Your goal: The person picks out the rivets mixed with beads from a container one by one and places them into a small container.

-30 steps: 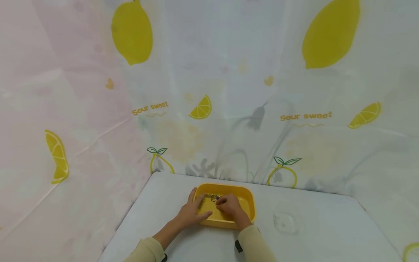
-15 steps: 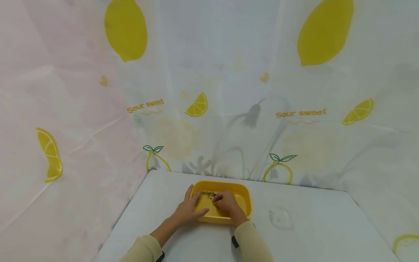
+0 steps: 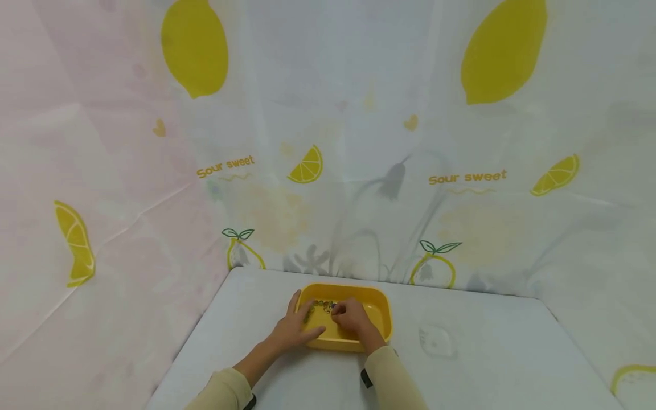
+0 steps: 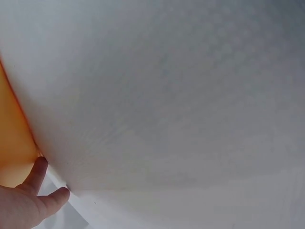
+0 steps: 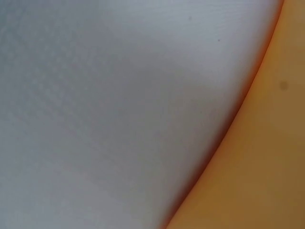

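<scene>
On a white bench [image 3: 492, 347] there is a shallow yellow tray [image 3: 335, 345] with rounded corners, and it stands near the back edge, in front of a hanging sheet [image 3: 353, 125]. Inside the tray, in its left part, lie small round beads [image 3: 321, 303]; several of them make a short row along the far side, and others go down the left side, partly hidden by fingers. They look mostly greenish, a few seem clear, and one dark blue bead is just beside the right fingertips. The left hand [image 3: 291, 331] lies over the left end of the tray with its fingers spread and its thumb well apart from them, pointing to the right above the tray. The right hand [image 3: 352, 316] reaches into the tray from the near side; its fingers are bent and their tips come close together at the right end of the beads, but one cannot tell whether a bead is pinched between them. The two hands are apart from each other. Both arms wear cream sleeves [image 3: 394, 378], and a black band [image 3: 366, 378] shows by the right cuff. To the right of the tray, well apart from it, a clear flat object [image 3: 438, 341] rests on the bench. The sheet carries printed lemons, lemon slices and the words "Sour sweet".
</scene>
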### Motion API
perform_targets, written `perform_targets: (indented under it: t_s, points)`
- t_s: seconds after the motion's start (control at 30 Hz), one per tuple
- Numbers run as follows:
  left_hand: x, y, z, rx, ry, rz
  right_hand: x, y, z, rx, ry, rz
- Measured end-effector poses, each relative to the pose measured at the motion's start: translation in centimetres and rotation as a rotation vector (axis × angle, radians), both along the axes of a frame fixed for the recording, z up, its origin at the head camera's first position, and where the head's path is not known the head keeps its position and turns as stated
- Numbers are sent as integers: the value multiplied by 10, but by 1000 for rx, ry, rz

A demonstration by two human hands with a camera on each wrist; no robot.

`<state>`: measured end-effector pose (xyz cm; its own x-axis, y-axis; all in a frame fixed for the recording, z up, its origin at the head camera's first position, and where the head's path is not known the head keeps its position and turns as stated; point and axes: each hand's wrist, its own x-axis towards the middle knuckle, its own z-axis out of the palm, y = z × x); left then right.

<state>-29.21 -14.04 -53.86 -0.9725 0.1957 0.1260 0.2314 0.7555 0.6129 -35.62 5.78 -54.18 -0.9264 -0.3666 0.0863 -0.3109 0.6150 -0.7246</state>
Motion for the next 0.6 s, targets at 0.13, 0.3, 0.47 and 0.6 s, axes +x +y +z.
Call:
perform_targets:
  t_s: [0.13, 0.3, 0.47, 0.6]
  points:
    - [-2, 1, 1, -6, 14, 1, -3, 0, 2, 13, 1, 1]
    - [-2, 1, 1, -3, 14, 9, -3, 0, 1, -3, -39, 14]
    - [-1, 0, 1, 4, -2, 2, 1, -2, 0, -6, -64, 17]
    - [-3, -1, 1, 8, 7, 1, 0, -3, 3, 9, -41, 22]
